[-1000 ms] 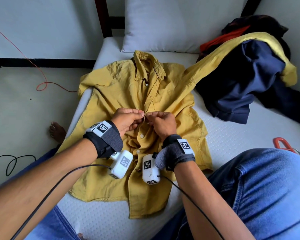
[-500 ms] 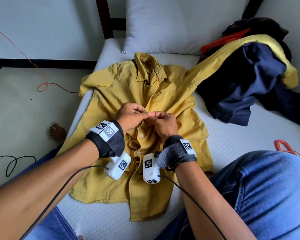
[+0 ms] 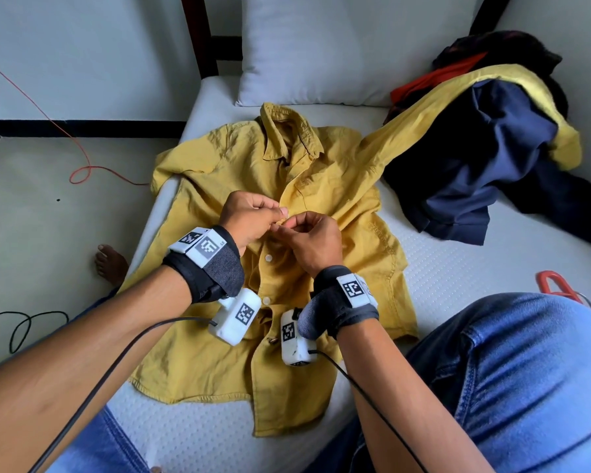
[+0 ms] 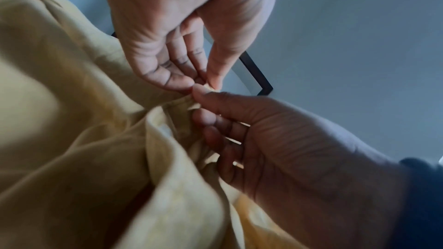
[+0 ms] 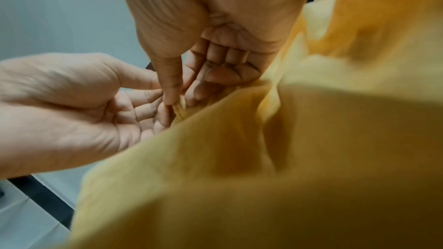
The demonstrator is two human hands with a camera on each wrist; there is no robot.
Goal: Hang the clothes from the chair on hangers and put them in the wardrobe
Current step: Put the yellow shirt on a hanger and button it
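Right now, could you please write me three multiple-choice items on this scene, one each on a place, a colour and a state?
1. Where does the shirt lie?
A. on the floor
B. on the mattress
C. on a hanger

2. What colour is the shirt?
A. yellow
B. white
C. green

3. What are the hands doing?
A. resting open on the pillow
B. lifting the navy garment
C. pinching the shirt's front

Answers:
1. B, it is spread flat below the pillow.
2. A, all three views show yellow cloth.
3. C, the left hand and right hand meet at the button strip, fingers curled on the cloth.
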